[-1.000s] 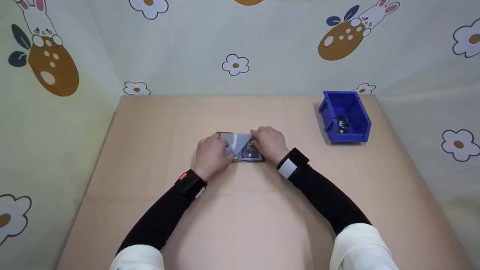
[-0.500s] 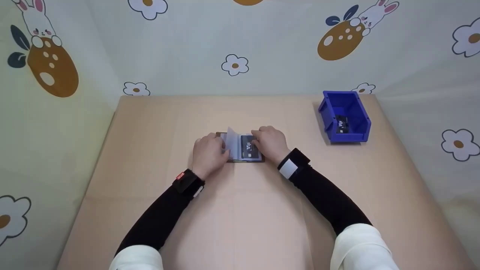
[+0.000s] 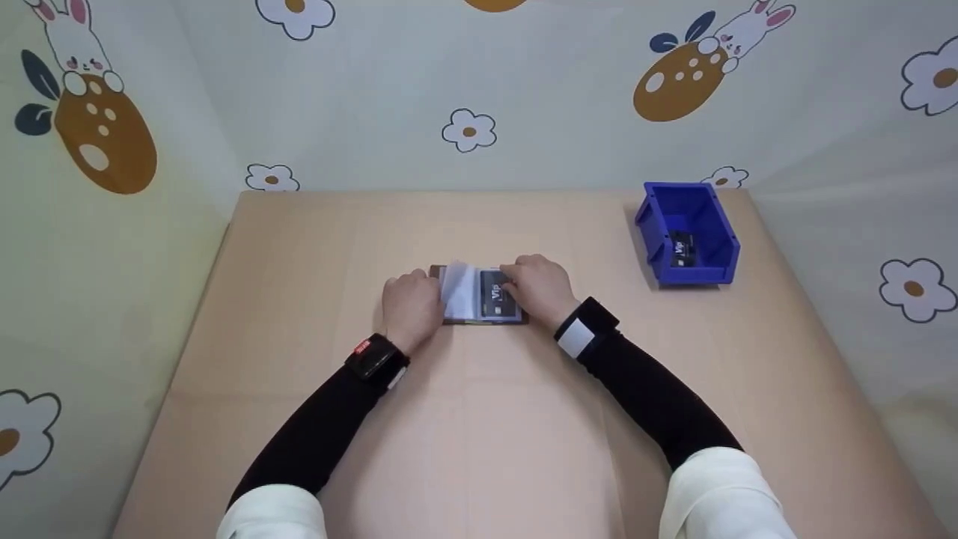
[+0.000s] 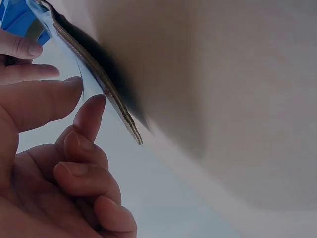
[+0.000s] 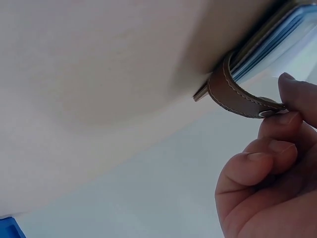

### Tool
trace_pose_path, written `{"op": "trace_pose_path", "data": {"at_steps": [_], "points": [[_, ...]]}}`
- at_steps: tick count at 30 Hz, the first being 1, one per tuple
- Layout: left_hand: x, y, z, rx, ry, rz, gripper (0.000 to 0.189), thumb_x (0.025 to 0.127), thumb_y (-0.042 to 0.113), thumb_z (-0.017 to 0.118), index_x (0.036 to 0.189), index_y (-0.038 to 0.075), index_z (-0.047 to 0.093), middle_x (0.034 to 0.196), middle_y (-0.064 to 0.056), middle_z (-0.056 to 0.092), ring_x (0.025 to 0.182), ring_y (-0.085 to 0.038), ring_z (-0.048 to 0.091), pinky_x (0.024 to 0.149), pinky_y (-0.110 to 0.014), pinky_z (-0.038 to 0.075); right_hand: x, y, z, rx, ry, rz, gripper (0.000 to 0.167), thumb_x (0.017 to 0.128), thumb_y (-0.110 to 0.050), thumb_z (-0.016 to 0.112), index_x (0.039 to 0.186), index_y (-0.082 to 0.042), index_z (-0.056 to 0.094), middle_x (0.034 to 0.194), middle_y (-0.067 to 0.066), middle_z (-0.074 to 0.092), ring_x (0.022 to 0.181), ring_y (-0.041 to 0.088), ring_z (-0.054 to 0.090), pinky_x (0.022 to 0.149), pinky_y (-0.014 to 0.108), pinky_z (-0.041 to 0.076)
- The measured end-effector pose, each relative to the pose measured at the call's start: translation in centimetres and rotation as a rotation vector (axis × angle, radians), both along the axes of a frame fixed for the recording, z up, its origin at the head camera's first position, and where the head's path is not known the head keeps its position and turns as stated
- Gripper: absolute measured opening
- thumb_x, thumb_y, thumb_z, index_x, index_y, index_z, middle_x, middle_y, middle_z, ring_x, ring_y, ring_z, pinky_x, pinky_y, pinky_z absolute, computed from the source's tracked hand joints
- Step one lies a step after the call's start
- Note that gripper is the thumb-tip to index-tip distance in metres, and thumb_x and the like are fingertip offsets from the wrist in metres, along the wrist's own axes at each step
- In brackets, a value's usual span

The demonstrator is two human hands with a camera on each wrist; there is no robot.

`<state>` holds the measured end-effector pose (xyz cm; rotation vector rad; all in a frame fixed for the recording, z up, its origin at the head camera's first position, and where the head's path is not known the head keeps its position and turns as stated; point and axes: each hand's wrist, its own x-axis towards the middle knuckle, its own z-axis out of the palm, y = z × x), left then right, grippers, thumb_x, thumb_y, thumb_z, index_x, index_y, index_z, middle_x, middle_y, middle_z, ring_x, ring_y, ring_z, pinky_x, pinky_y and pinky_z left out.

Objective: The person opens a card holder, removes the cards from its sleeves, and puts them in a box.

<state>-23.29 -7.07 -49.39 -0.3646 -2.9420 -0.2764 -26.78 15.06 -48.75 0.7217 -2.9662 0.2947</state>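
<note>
A small brown card holder [image 3: 464,320] lies spread on the table, its clear plastic sleeves [image 3: 460,290] fanned toward the left. A dark card [image 3: 492,296] marked "Vip" sits in a sleeve on the right side. My left hand [image 3: 412,303] is at the holder's left edge; in the left wrist view its thumb and index finger pinch the edge of the sleeves and cover, other fingers curled. With thumb and index finger, my right hand [image 3: 540,287] pinches the end of the brown snap strap [image 5: 237,99] at the right edge.
A blue open-fronted bin [image 3: 694,275] stands at the back right of the tan table [image 3: 337,239], with a dark "Vip" card [image 3: 682,248] inside. Patterned curtains [image 3: 374,90] hang behind the table and along both sides.
A clear sleeve has been turned over from right to left, uncovering the dark card. My left hand has moved slightly left to the holder's edge; the right hand has stayed in place.
</note>
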Motion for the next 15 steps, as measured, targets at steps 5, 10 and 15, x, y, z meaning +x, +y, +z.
{"op": "trace_pose_path", "data": {"at_steps": [5, 10, 15], "points": [[-0.23, -0.17, -0.2, -0.059, -0.025, -0.003, 0.012, 0.086, 0.007, 0.062, 0.082, -0.001, 0.071, 0.078, -0.015, 0.062, 0.072, -0.033, 0.062, 0.065, -0.044, 0.046, -0.02, -0.07, -0.19, 0.003, 0.001, 0.006, 0.028, 0.092, -0.02, 0.07, 0.118, -0.011, 0.073, 0.088, 0.008, 0.066, 0.083, 0.024, 0.062, 0.069, 0.04, 0.051], [-0.27, -0.29, -0.19, -0.019, -0.03, -0.008, 0.01, 0.085, 0.005, 0.063, 0.079, 0.003, 0.071, 0.077, -0.012, 0.061, 0.071, -0.03, 0.06, 0.066, -0.042, 0.043, -0.01, -0.08, -0.3, 0.009, 0.001, 0.01, 0.028, 0.091, -0.02, 0.071, 0.118, -0.012, 0.073, 0.088, 0.008, 0.067, 0.084, 0.024, 0.062, 0.069, 0.04, 0.051], [-0.16, -0.35, -0.02, 0.009, -0.013, -0.024, 0.011, 0.085, 0.004, 0.065, 0.078, 0.006, 0.073, 0.078, -0.01, 0.06, 0.073, -0.03, 0.058, 0.066, -0.042, 0.039, 0.15, 0.02, -0.24, 0.007, 0.006, 0.018, 0.028, 0.091, -0.02, 0.072, 0.117, -0.013, 0.074, 0.089, 0.009, 0.067, 0.084, 0.025, 0.062, 0.068, 0.041, 0.051]]}}
